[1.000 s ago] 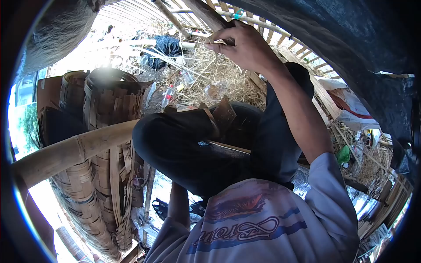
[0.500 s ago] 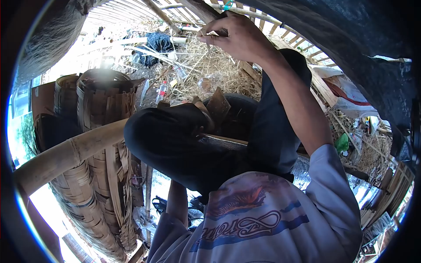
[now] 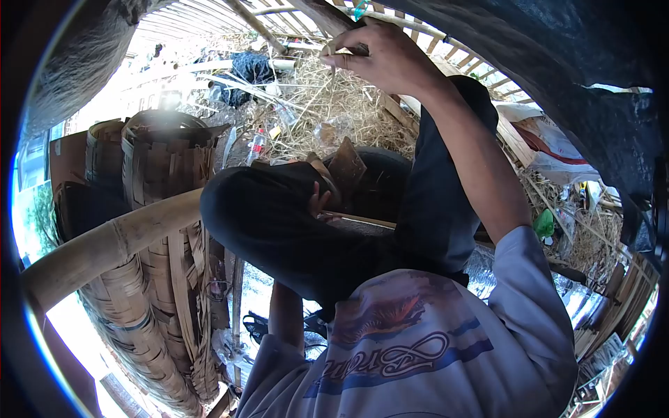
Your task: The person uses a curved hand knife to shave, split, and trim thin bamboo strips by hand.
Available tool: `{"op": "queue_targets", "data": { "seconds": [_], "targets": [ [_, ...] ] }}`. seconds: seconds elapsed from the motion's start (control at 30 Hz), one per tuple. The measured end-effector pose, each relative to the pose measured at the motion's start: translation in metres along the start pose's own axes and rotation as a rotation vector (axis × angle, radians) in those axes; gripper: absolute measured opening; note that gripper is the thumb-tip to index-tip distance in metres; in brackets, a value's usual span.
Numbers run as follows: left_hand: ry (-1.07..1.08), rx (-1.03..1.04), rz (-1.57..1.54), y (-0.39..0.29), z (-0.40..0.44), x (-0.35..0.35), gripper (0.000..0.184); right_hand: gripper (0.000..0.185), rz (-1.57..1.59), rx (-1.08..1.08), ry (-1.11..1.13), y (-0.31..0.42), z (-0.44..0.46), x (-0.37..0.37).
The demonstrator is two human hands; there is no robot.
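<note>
My right hand (image 3: 383,56) is raised at the top, fingers bent and thumb and fingertips closed in a pinch near a dark beam. What lies between them is too small to make out. My left arm (image 3: 286,317) passes beneath my bent left leg (image 3: 279,216). Beyond the knee, only the fingers of my left hand (image 3: 320,202) show, stretched and apart, near a thin pale strip (image 3: 362,219). The palm is hidden by the leg. Just ahead of the left fingers stand a flat brown piece (image 3: 347,166) and a dark round tub (image 3: 383,177).
A thick bamboo pole (image 3: 111,240) crosses at left, before tall woven bamboo baskets (image 3: 164,157). Straw (image 3: 334,97), a plastic bottle (image 3: 258,143) and a dark net bundle (image 3: 251,67) lie ahead. Dark sheeting (image 3: 557,63) hangs at upper right, over a printed sack (image 3: 550,143).
The left fingers have come up into sight beyond the knee and spread apart. My right hand has shifted slightly to the right, still pinched.
</note>
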State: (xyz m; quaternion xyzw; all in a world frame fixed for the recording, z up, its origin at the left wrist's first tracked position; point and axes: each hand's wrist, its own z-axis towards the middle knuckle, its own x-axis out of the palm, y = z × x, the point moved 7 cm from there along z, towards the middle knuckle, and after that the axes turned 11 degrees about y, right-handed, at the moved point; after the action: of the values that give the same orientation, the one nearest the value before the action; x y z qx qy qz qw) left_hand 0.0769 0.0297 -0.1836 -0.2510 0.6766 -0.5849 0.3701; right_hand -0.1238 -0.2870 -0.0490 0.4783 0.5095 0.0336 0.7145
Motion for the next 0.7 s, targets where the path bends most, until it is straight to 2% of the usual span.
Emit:
{"op": "queue_targets", "data": {
  "seconds": [0.13, 0.27, 0.33, 0.37, 0.43, 0.5, 0.53, 0.57, 0.63, 0.7],
  "targets": [
    [-0.008, -0.012, 0.009, 0.004, -0.016, -0.015, 0.031, 0.030, -0.087, -0.090, -0.137, 0.006, -0.003, -0.003],
    [-0.026, -0.009, 0.060, 0.003, -0.029, -0.038, 0.031, 0.029, -0.018, -0.089, -0.081, 0.000, 0.000, 0.000],
    [0.022, 0.119, 0.394, -0.010, -0.036, -0.057, 0.031, 0.039, -0.004, -0.024, -0.066, -0.006, 0.001, 0.003],
    [0.064, 0.292, 0.782, -0.030, -0.040, -0.058, 0.031, 0.039, -0.011, -0.029, -0.053, -0.006, 0.001, 0.004],
    [-0.011, 0.537, 1.167, -0.078, -0.046, -0.050, 0.030, 0.038, -0.008, -0.069, -0.109, -0.003, 0.001, -0.001],
    [-0.089, 0.429, 0.593, -0.148, -0.042, -0.028, 0.024, 0.039, -0.002, -0.005, -0.083, -0.004, 0.005, -0.002],
    [-0.155, 0.418, 0.303, -0.183, -0.042, -0.016, 0.021, 0.039, 0.000, -0.042, -0.102, -0.004, 0.006, -0.001],
    [-0.143, 0.506, 0.154, -0.204, -0.044, -0.009, 0.018, 0.040, 0.004, -0.077, -0.121, -0.005, 0.007, 0.002],
    [0.339, 0.897, 0.020, -0.264, -0.064, 0.055, 0.014, 0.041, -0.019, -0.099, -0.161, -0.005, 0.007, 0.003],
    [0.763, 1.122, -0.061, -0.290, -0.086, 0.107, 0.014, 0.041, 0.053, -0.055, -0.150, -0.006, 0.008, 0.006]
  ]
}}
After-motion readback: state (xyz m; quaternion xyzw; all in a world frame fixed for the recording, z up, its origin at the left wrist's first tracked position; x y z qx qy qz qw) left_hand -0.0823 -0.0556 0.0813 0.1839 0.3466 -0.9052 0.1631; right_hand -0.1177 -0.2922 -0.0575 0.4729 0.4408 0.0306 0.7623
